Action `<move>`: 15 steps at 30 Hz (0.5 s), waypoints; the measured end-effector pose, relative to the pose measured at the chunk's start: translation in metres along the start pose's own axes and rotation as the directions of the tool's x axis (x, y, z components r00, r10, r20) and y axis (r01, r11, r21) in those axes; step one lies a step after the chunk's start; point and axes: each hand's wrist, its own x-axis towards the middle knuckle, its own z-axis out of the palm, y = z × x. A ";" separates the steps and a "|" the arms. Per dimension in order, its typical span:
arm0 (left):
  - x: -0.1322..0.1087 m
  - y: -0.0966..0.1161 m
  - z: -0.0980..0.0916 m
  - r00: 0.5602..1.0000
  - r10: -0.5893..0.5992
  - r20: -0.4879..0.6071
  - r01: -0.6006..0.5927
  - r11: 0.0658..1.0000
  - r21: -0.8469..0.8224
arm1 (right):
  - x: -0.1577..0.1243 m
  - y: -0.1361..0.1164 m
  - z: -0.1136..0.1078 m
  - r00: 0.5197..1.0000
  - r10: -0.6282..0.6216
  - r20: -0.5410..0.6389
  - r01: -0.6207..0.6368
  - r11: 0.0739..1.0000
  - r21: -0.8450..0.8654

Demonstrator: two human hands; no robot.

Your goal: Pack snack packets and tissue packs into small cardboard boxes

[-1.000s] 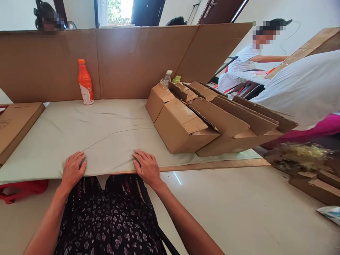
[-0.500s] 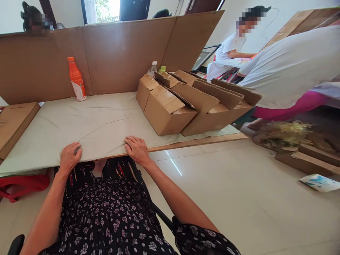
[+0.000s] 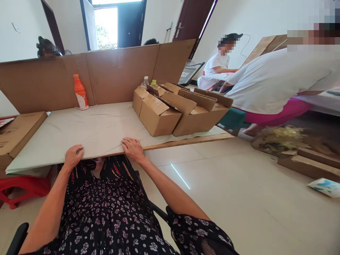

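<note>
cloth (image 3: 106,129), pale, faintly creased, lies under left hand (image 3: 73,156) and right hand (image 3: 133,148), both lax, fingers unclenched, palms hidden, while angular cardboard boxes (image 3: 160,117) part-hide clear bottle (image 3: 145,83).

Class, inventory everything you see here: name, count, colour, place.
Table: one, pale, centre-left
Panel: one, brown, along table's back
Orange bottle: one, orange-white, before panel
Cardboard boxes: several, brown, table's right
Clear bottle: one, white cap, behind boxes
Flat box: one, brown, far left
Stool: one, red, lower left
Packet: one, white-blue, right floor
Bundle: one, yellowish, blurred, right floor
Door: one, dark brown, beyond panel
Other people: four, two in white right, two heads behind panel
Dress: one, black, flowered, lower centre
Left hand: one, bare, table's near edge
Right hand: one, bare, table's near edge
</note>
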 end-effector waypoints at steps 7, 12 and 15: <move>-0.004 0.002 0.004 1.000 -0.022 -0.008 0.022 1.000 0.005 | -0.004 0.000 0.002 1.000 -0.008 0.003 0.008 1.000 -0.019; -0.007 0.007 0.007 0.998 -0.033 -0.045 0.033 0.999 0.002 | -0.005 -0.001 0.003 1.000 -0.020 -0.005 0.019 0.998 -0.058; -0.010 0.009 0.008 0.997 -0.043 -0.065 0.043 0.999 0.000 | -0.005 -0.002 0.004 0.999 -0.029 -0.015 0.028 0.996 -0.080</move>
